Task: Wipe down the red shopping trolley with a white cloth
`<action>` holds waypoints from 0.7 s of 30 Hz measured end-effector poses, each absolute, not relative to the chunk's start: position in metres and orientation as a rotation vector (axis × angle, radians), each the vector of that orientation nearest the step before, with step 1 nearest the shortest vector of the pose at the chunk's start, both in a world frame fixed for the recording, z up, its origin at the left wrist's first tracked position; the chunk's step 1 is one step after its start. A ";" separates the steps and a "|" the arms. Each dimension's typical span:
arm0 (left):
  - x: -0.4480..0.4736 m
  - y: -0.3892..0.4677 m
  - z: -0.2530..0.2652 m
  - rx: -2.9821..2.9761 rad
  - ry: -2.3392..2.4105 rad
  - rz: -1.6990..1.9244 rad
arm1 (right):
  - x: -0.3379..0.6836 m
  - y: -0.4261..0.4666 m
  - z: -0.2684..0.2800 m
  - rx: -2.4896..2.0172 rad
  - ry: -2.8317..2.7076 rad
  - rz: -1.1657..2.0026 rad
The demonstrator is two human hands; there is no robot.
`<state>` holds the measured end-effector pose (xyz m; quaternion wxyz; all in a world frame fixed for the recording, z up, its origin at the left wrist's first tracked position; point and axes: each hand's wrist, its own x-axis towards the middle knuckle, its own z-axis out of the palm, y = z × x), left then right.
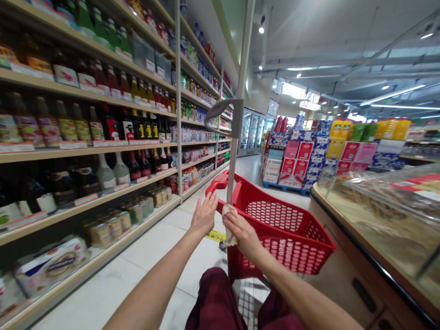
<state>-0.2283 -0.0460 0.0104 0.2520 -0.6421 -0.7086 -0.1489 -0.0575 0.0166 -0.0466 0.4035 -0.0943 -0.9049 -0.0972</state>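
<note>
Right hand (pixel 240 229) gripping a pale cloth (pixel 226 215) at the near end of a red shopping cart (pixel 290 231), left hand (pixel 205 214) open, fingers extended beside the cart's handle (pixel 217 182), bottle-lined shelves (pixel 85 152) at left.

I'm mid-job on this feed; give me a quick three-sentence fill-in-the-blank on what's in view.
1. The right hand holds a cloth at a cart coloured ____.
2. The left hand holds ____.
3. The bottle shelves stand on the picture's ____ side.

Missing words: red; nothing; left.
</note>
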 end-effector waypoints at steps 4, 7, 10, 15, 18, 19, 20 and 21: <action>-0.228 -0.046 0.012 -1.729 -1.907 -0.377 | -0.044 0.019 -0.053 -0.264 -2.372 -0.234; -0.230 -0.045 0.011 -1.724 -1.882 -0.360 | -0.032 0.012 -0.070 -0.264 -2.394 -0.231; -0.230 -0.044 0.009 -1.695 -1.869 -0.359 | -0.029 0.015 -0.059 -0.311 -2.255 -0.249; -0.217 -0.049 0.009 -1.625 -1.843 -0.426 | -0.021 0.030 -0.061 -0.363 -2.183 -0.279; -0.199 -0.050 0.008 -1.709 -1.708 -0.431 | -0.010 0.030 -0.078 -0.357 -2.235 -0.250; -0.192 -0.048 0.007 -1.757 -1.659 -0.414 | -0.007 0.030 -0.079 -0.367 -2.221 -0.244; -0.185 -0.044 0.005 -1.801 -1.626 -0.393 | -0.004 0.032 -0.077 -0.383 -2.192 -0.244; -0.178 -0.040 0.003 -1.834 -1.614 -0.367 | 0.000 0.034 -0.074 -0.404 -2.157 -0.250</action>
